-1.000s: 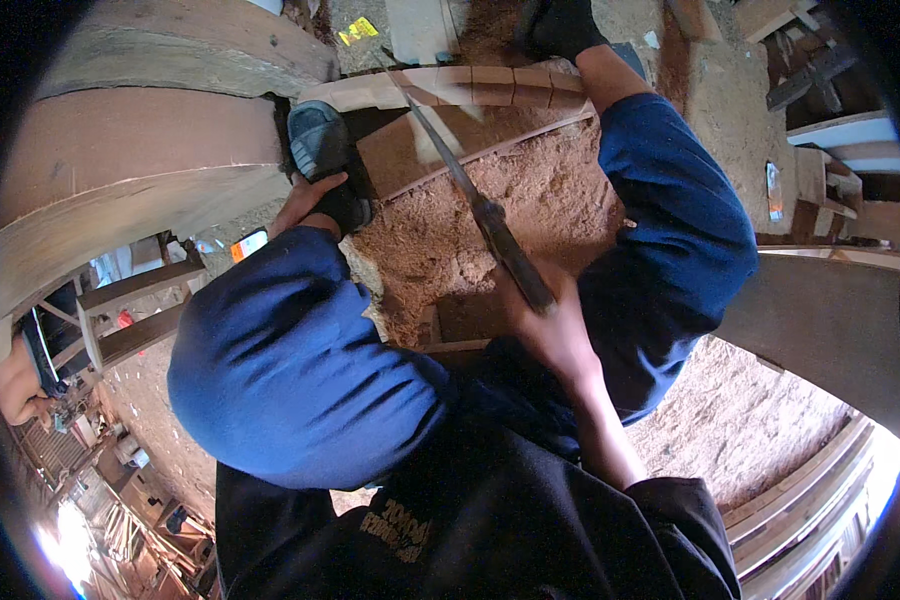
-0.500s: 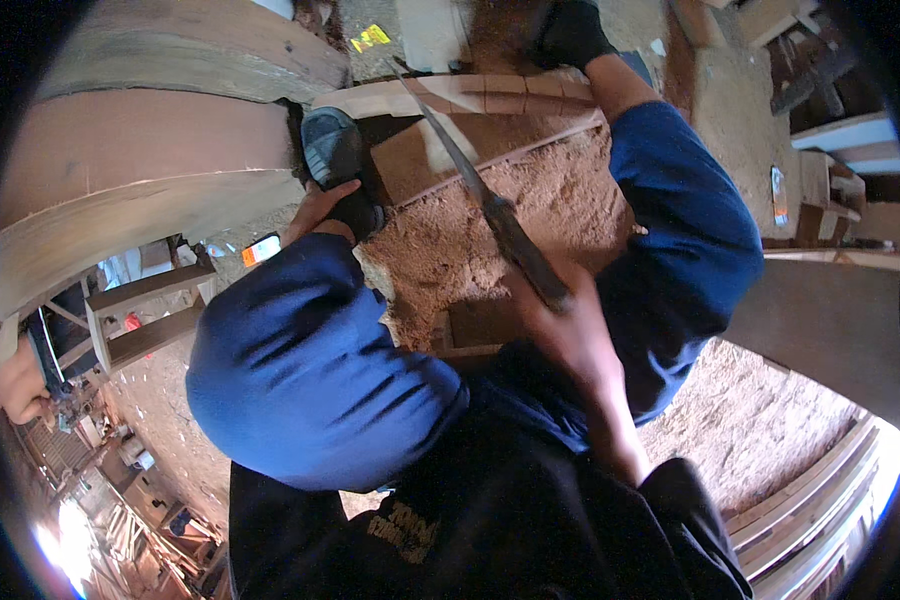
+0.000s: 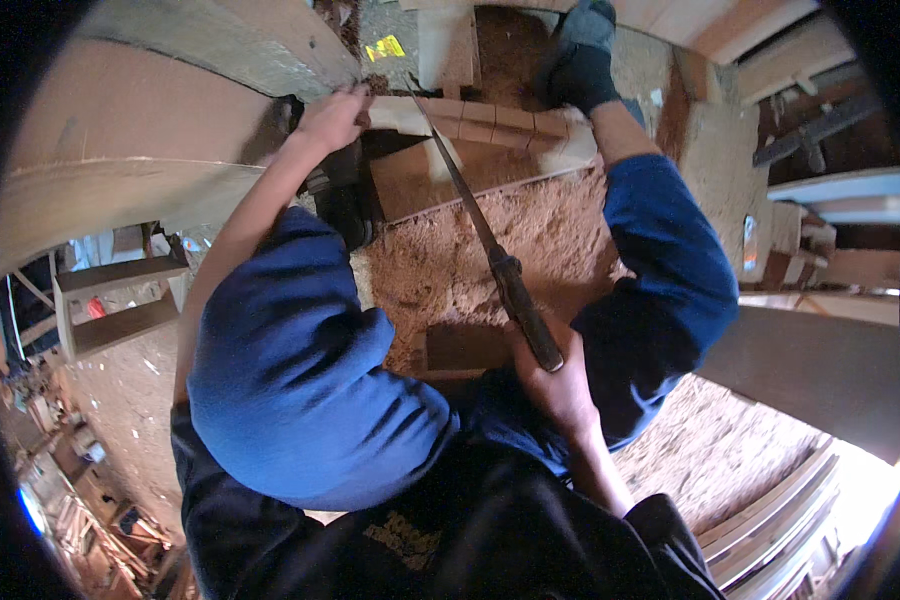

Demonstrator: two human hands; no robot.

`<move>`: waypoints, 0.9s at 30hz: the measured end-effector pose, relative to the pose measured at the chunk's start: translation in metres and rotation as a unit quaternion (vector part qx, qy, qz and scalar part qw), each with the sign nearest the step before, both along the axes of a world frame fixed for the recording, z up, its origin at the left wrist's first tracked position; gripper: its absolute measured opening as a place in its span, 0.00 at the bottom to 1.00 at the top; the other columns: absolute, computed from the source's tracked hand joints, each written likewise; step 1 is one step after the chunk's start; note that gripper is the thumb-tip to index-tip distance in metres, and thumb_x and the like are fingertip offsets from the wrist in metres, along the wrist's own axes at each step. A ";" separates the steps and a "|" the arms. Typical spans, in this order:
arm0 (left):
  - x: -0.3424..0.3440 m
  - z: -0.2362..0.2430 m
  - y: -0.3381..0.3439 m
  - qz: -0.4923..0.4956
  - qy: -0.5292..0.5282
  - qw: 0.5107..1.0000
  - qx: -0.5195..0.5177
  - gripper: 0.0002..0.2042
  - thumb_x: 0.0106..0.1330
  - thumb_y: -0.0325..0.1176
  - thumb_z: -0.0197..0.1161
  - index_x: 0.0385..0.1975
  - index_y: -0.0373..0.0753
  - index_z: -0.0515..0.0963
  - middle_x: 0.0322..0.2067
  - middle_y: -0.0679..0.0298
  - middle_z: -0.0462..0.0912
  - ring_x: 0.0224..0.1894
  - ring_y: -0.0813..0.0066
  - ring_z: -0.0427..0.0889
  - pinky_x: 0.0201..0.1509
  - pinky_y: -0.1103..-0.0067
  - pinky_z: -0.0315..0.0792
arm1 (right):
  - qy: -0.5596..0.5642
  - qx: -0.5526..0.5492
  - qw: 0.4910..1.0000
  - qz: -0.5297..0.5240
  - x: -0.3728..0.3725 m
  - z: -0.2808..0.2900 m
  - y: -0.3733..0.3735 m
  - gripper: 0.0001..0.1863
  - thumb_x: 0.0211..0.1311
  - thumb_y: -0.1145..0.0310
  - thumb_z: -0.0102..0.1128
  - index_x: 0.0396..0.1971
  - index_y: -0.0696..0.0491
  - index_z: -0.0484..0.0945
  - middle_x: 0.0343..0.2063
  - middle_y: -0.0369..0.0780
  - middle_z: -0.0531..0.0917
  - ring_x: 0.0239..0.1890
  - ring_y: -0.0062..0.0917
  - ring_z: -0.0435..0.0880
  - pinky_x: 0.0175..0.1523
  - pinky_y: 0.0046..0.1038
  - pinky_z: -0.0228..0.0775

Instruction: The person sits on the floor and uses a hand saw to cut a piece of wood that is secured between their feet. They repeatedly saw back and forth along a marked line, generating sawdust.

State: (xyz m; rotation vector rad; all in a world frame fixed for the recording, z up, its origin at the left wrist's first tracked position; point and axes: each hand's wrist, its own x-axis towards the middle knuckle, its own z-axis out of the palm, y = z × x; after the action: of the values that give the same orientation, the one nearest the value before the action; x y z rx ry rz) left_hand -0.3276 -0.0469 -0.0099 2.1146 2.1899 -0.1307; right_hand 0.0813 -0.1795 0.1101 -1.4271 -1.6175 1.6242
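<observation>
My right hand (image 3: 558,375) is wrapped round the dark handle of a handsaw (image 3: 475,215), whose long, narrow blade tapers away toward the far left. The blade's tip lies over the left part of a curved wooden piece (image 3: 510,120) with several lines across its face. At that piece's left end, my left hand (image 3: 332,120) has its fingers curled against the wood; the fingertips are partly hidden and a little blurred. Below the curved piece, a flat brown board face (image 3: 420,180) slants over the sawdust. My right foot (image 3: 580,60) rests by the piece's right end.
Large timber beams (image 3: 150,110) stand close on the left, beside a small wooden frame (image 3: 120,305). Sawdust (image 3: 450,270) covers the floor between my legs, with a wooden block (image 3: 465,347) in it. A broad panel (image 3: 810,365) and stacked boards (image 3: 770,520) lie to the right.
My left hand has moved forward from beside my left shoe to the left end of the curved piece. My right hand has drawn the saw slightly back toward me.
</observation>
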 end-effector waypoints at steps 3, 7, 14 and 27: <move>-0.018 -0.044 0.024 -0.038 0.021 0.998 -0.048 0.22 0.54 0.31 0.64 0.50 0.36 0.71 0.44 0.49 0.79 0.45 0.47 0.80 0.48 0.59 0.75 | -0.030 -0.054 0.998 0.015 0.009 -0.002 0.006 0.10 0.59 0.73 0.59 0.39 0.61 0.78 0.31 0.43 0.83 0.36 0.21 0.79 0.44 0.28 0.71; -0.028 -0.039 0.018 -0.070 0.038 0.995 -0.061 0.17 0.53 0.27 0.62 0.44 0.35 0.72 0.39 0.50 0.80 0.43 0.49 0.81 0.45 0.59 0.76 | -0.023 -0.053 0.998 -0.011 -0.005 -0.003 0.002 0.06 0.60 0.71 0.59 0.32 0.59 0.76 0.24 0.34 0.76 0.30 0.15 0.71 0.35 0.24 0.65; -0.014 -0.037 0.011 -0.048 0.061 0.997 -0.012 0.11 0.56 0.27 0.59 0.39 0.36 0.75 0.39 0.52 0.82 0.41 0.53 0.83 0.43 0.63 0.77 | -0.018 0.009 1.000 0.000 -0.009 -0.013 -0.022 0.06 0.62 0.72 0.58 0.33 0.60 0.77 0.21 0.32 0.75 0.27 0.13 0.70 0.32 0.20 0.65; 0.002 -0.032 -0.036 -0.062 -0.034 0.988 0.140 0.26 0.61 0.35 0.60 0.61 0.40 0.64 0.53 0.54 0.73 0.53 0.53 0.75 0.56 0.63 0.70 | -0.050 -0.021 0.998 -0.016 -0.005 -0.052 -0.027 0.06 0.62 0.73 0.58 0.33 0.61 0.77 0.23 0.33 0.77 0.28 0.13 0.71 0.33 0.20 0.67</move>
State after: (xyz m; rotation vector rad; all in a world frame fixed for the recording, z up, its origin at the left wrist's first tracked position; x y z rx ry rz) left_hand -0.3257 -0.0833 -0.0420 2.3604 2.1453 0.2519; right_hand 0.0764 -0.2063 0.0579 -1.5702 -1.6145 1.6011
